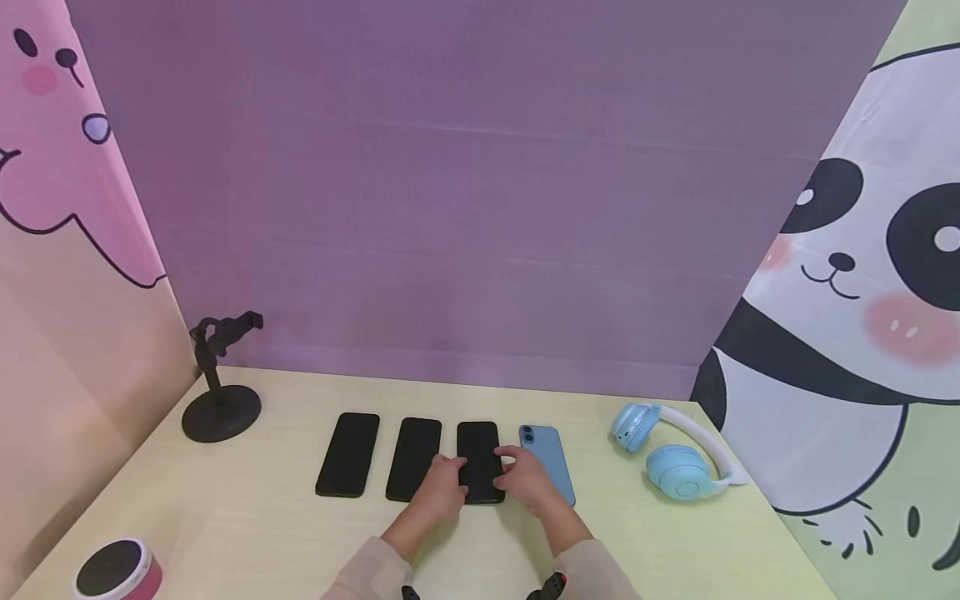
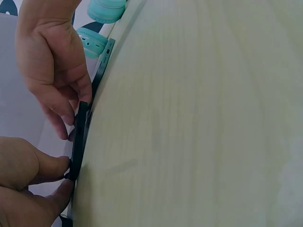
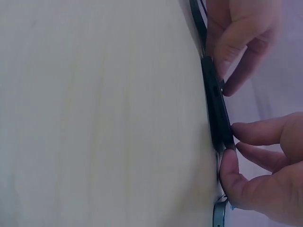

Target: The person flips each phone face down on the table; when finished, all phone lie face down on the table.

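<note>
Both hands are at a black smartphone that lies face up on the table, third from the left in a row of phones. At its left edge the left hand pinches it with thumb and fingertip, as the left wrist view also shows. The right hand grips its right edge, thumb at the near corner and fingers over the top. Two more black phones, one far left and one beside the left hand, lie in the same row. A blue phone, camera side up, lies partly behind the right hand.
Light blue and white headphones lie at the right on the wooden table. A black phone stand stands at the back left. A round pink and white object with a dark top sits at the near left. A purple cloth hangs behind.
</note>
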A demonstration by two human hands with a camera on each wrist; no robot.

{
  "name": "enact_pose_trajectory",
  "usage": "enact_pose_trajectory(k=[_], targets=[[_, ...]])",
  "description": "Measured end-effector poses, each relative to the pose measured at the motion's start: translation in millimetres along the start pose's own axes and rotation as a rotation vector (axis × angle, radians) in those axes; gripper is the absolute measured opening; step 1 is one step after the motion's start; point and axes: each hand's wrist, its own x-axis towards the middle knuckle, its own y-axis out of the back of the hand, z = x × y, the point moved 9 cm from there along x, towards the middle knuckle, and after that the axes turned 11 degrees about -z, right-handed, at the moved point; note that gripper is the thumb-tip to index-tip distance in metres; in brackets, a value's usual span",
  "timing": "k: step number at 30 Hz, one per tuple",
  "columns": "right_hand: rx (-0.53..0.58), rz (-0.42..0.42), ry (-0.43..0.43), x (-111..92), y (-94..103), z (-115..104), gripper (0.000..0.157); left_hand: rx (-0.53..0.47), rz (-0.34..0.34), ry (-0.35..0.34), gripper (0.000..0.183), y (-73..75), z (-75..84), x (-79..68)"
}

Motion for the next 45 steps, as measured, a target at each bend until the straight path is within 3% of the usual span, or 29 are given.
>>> enact_pose_trajectory(k=[14,23,27,32,36,45], targets=[[0.139,-0.062,0.077,-5.6,11.9,-6.9,0.047,-0.05,-0.026,-0.059,0.04,-4.8,2.6,2.4],[0.3,-0.157,0.131,-5.5,11.7,-8.1,0.055,-0.101,-0.033,-0.142,0.049,-3.8,10.6,2.8],[0.386,-0.239,0.178,-5.6,9.9,-10.2,0.056,-0.147,-0.054,-0.163,0.052,-3.6,12.2,4.4],[0.454,-0.338,0.23,-7.1,6.7,-14.4,0.057,-0.282,-0.085,-0.216,0.053,-5.8,13.7,6.0],[0.463,-0.361,0.236,-5.9,5.4,-12.9,0.059,-0.394,-0.111,-0.253,0.053,-8.9,15.6,6.1],[0.499,-0.359,0.243,-2.4,4.9,-9.3,0.06,-0.674,-0.141,-0.225,0.054,-16.4,14.4,5.2]])
